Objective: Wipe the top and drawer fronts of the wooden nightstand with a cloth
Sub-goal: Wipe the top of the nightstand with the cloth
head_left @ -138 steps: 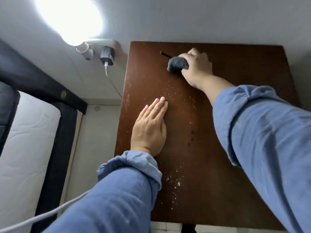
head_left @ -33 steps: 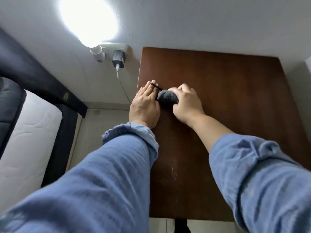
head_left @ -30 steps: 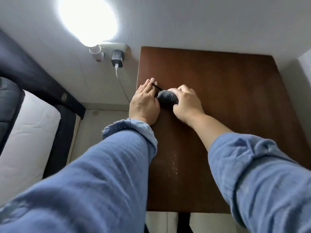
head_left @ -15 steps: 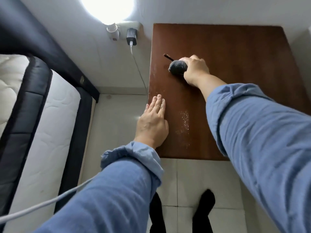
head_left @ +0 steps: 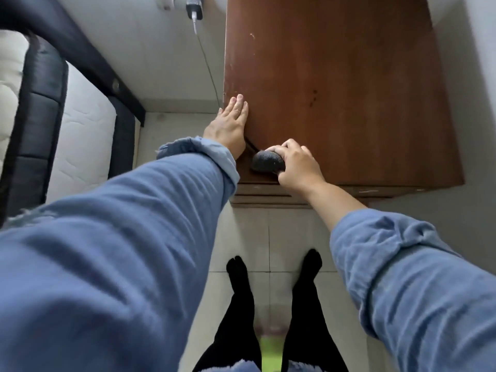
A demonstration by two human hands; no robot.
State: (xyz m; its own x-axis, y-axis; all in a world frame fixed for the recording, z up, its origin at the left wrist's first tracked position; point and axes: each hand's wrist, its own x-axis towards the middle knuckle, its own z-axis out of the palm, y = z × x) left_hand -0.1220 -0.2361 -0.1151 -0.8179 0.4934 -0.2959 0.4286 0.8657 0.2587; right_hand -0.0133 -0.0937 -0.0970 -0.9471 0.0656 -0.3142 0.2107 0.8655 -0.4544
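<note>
1. The right hand (head_left: 296, 167) grips a dark bunched cloth (head_left: 267, 162) and presses it on the nightstand (head_left: 349, 84) top, at the near left corner, close to the front edge.
2. The grip there is narrow and full: fingers curl over the cloth with the thumb side tucked under, so the wad is held fast.
3. The left hand (head_left: 229, 127) lies flat and wide on the left edge of the top, fingers straight and together, holding nothing. It sits just beside the cloth; a thin dark strand from the cloth runs toward its heel.
4. Progress, as a judgement: the top looks largely wiped. No loose crumbs show on it, only a few dark spots right of centre and pale scuffs along the left edge, which may be marks in the finish and not dirt.
5. The cloth at the front corner suggests the top is near its last strokes.
6. The drawer fronts (head_left: 268, 196) show only as a narrow band under the front edge. The cloth is not on them, so that part appears to be left.
7. Containers: the drawers are the only ones here. They look closed, and what is inside cannot be seen.
8. Nearby, a charger (head_left: 193, 8) is plugged in at the wall, and a bed (head_left: 67, 103) stands to the left.
</note>
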